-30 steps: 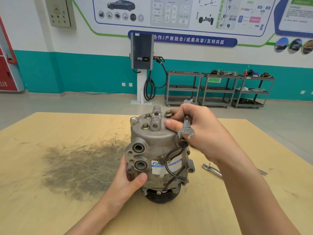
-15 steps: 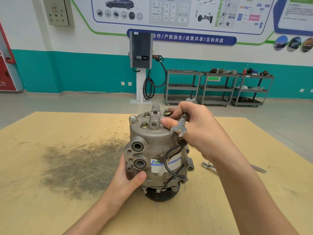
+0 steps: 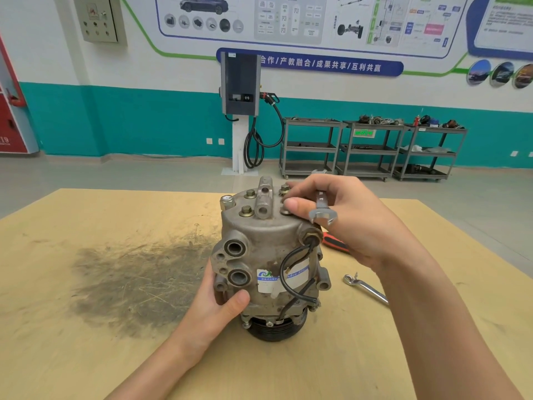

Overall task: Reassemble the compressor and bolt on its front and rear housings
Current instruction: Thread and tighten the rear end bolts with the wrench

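The grey metal compressor [image 3: 268,255] stands upright on the wooden table, pulley end down. Several brass bolts [image 3: 247,210] sit in its top housing. My left hand [image 3: 219,304] grips the lower left side of the body, thumb across the front under the two ports. My right hand [image 3: 346,220] is over the top right of the housing, holding a small open-end wrench [image 3: 322,210] in its fingers while thumb and fingertip pinch a bolt head near the right edge. A black wire [image 3: 288,272] loops down the compressor's front.
A chrome wrench [image 3: 364,287] lies on the table right of the compressor. A red-and-black handled tool [image 3: 334,243] lies behind it, partly hidden by my right hand. A dark grease stain [image 3: 138,281] covers the table at left. Shelving carts and a charging post stand far behind.
My right hand has shifted slightly on the top housing, with the wrench end swinging a little to the right; the compressor and left hand stay put.
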A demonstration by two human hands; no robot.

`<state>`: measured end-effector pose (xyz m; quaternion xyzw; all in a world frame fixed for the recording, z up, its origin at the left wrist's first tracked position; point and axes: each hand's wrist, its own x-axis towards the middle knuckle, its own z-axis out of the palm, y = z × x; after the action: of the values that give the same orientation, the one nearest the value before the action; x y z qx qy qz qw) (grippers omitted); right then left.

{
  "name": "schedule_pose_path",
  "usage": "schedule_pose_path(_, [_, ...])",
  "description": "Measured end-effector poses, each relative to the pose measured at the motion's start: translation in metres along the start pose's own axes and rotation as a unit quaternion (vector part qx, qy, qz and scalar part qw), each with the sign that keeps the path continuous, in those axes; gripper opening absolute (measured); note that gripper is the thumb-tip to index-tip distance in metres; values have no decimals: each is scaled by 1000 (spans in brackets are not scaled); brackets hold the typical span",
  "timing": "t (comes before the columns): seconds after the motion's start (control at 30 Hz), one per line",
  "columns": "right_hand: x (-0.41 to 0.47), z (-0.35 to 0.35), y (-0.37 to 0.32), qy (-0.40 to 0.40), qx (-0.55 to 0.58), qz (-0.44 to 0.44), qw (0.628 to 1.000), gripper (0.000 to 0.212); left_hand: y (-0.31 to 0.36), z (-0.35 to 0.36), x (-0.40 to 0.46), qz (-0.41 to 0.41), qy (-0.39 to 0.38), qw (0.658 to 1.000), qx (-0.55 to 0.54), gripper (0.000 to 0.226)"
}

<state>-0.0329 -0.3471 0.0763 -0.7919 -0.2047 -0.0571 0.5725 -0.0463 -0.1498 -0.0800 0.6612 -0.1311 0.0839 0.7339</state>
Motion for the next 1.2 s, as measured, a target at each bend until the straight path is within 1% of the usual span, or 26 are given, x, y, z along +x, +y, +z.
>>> schedule_pose_path(0.03, [0,-2,-1,-14,6,4,1000,5,0,0,0,-1,0,1000,1,108])
schedule_pose_path(0.1, [0,-3,0,-20,1,4,1000,9,0,0,0,-3,-2,1000,5,106])
schedule_pose_path(0.13, [0,-2,1,-14,1,2,1000,5,0,0,0,-3,-2,1000,6,106])
schedule_pose_path(0.17, [-1,2,-1,-1,7,10,1000,6,0,0,0,-4,-2,1000,5,106])
schedule_pose_path(0.23, [0,7,-1,19,7,12,1000,25,0,0,1,-7,-2,1000,4,106])
schedule_pose_path(0.3, [0,8,0,35,-7,7,999,31,-1,-1,1,-7,-1,1000,6,106])
schedule_pose_path(0.33, [1,7,1,26,-13,4,1000,28,-1,-1,1,-7,0,1000,8,105])
schedule_pose_path(0.43, [1,0,0,-9,9,4,1000,3,-2,-2,0,-10,-2,1000,9,105])
schedule_pose_path(0.47, [2,-2,2,-12,1,-1,1000,10,-3,-2,0,-11,-2,1000,9,106])
schedule_pose_path(0.5, [2,-2,1,-12,3,3,1000,11,-3,-3,0,-11,-3,1000,9,106])
schedule_pose_path(0.57, [1,3,0,2,7,7,1000,6,-3,-3,1,-12,-6,1000,10,105])
schedule_pose_path(0.63, [1,8,0,25,5,13,1000,26,-3,-3,1,-12,-7,1000,11,105])
schedule_pose_path(0.67, [1,10,1,35,2,6,999,33,-3,-3,1,-12,-7,1000,12,105])
schedule_pose_path(0.7, [1,10,0,42,-3,8,999,35,-3,-3,1,-12,-8,1000,12,105])
schedule_pose_path(0.77, [2,5,-1,28,-8,8,1000,29,-3,-3,1,-12,-9,1000,13,105])
schedule_pose_path(0.87, [2,-1,2,-6,-11,4,1000,4,-3,-3,1,-14,-9,1000,9,108])
schedule_pose_path(0.9, [2,-2,2,-5,-10,5,1000,2,-3,-3,1,-13,-9,1000,9,108])
schedule_pose_path(0.97, [1,3,2,10,0,8,1000,6,-2,-3,0,-10,-9,1000,12,108])
schedule_pose_path(1.07, [1,10,1,38,7,10,999,27,-1,-2,0,-7,-7,1000,11,108])
schedule_pose_path(1.1, [0,10,0,44,1,10,999,30,0,-2,0,-6,-7,1000,12,108])
schedule_pose_path(1.13, [1,9,0,40,-3,8,999,30,0,-1,0,-5,-7,1000,13,108])
schedule_pose_path(1.2, [1,4,-1,12,10,10,1000,16,1,-1,0,-4,-8,1000,14,107])
